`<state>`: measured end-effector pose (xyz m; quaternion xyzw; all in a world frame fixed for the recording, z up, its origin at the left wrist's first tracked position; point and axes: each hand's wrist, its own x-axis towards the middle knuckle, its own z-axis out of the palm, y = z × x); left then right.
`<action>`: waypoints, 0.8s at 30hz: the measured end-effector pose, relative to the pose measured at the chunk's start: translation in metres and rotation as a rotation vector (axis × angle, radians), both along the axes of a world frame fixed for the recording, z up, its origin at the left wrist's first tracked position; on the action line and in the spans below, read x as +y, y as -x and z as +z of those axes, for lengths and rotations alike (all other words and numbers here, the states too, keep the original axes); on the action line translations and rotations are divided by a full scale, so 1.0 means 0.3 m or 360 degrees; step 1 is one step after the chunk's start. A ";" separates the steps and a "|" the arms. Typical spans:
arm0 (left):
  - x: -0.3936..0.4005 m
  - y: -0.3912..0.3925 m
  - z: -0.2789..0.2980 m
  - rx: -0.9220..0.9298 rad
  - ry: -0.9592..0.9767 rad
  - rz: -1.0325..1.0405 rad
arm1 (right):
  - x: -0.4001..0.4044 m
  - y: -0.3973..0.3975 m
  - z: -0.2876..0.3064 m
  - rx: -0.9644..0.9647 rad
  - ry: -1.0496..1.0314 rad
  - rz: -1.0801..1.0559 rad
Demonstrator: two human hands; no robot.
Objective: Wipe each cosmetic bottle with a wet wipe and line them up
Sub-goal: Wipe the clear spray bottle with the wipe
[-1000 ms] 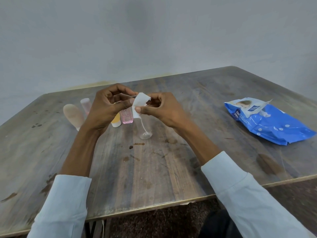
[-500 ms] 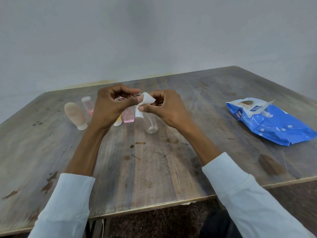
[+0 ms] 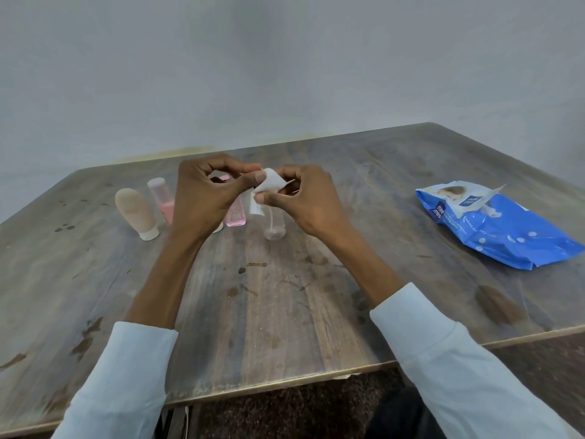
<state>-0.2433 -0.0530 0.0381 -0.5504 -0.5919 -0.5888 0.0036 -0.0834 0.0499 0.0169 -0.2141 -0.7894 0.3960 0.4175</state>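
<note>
Both my hands pinch the small white wet wipe [image 3: 269, 185] above the table [image 3: 285, 312]: left hand [image 3: 202, 201], right hand [image 3: 304, 201]. The clear plastic bottle [image 3: 274, 224] stands upright just below my right grip, nearer that hand.

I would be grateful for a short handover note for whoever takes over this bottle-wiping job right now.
Left hand: holds the top of the clear bottle above the table.
Right hand: pinches the wet wipe against the bottle's top.
Standing in a row at the back left: beige tube, pink-capped bottle, a cream-coloured bottle mostly hidden behind the left hand, square pink bottle.
Wipes pack: at the right, flap open.
Done: apparently those four are lined up; whether they were wiped cannot be told.
Left: finish wiping the clear bottle and stand it at the row's right end.
</note>
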 end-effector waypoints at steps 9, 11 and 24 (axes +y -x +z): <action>-0.014 -0.012 0.005 0.0056 0.0015 -0.0002 | 0.028 -0.016 0.012 0.0093 0.0097 -0.0195; -0.014 -0.012 0.006 0.0100 0.0041 -0.0001 | 0.009 -0.012 0.008 0.0044 0.0085 -0.0091; -0.013 -0.019 0.011 0.0138 0.0012 0.0084 | 0.010 -0.005 0.018 0.0223 0.0060 -0.0127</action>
